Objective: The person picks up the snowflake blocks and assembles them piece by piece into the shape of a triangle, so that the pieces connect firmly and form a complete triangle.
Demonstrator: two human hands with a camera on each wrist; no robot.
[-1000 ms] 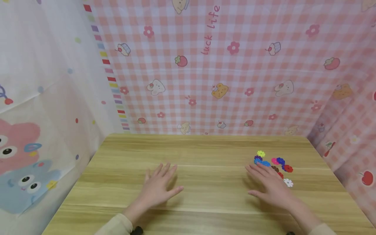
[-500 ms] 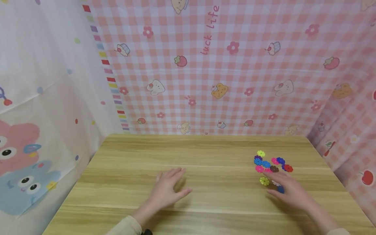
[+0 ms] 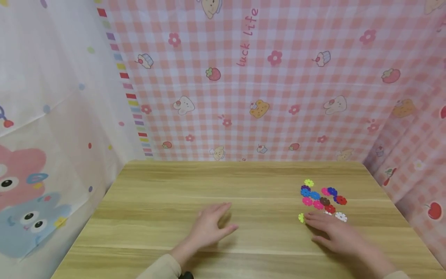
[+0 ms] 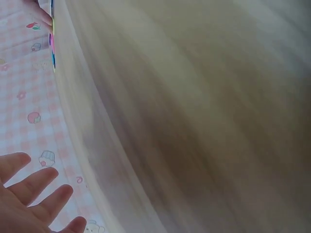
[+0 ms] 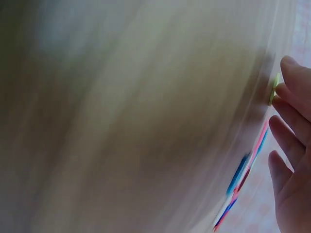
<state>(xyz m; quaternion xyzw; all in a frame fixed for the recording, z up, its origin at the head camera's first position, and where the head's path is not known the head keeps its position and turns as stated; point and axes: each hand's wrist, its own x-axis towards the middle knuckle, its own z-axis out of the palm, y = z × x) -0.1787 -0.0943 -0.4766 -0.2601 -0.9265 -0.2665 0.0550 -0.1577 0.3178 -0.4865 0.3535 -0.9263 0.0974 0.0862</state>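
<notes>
Nearer yellow disc (image 3: 301, 217) sits farther left than before | touches tips of right hand (image 3: 334, 231), fingers extended, ungripped | left hand (image 3: 210, 226) relaxed, holding nothing

A yellow-green flower-shaped disc (image 3: 301, 217), partly covered, lay at the near left of similar discs (image 3: 318, 204) in assorted colours, several of which overlapped

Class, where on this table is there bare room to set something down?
Bare: the table between the left hand and the yellow disc by the right hand; also from the left hand to the left edge and the checked curtain. Crowded: the right side beyond the right hand, where flower-shaped discs cluster.
</notes>
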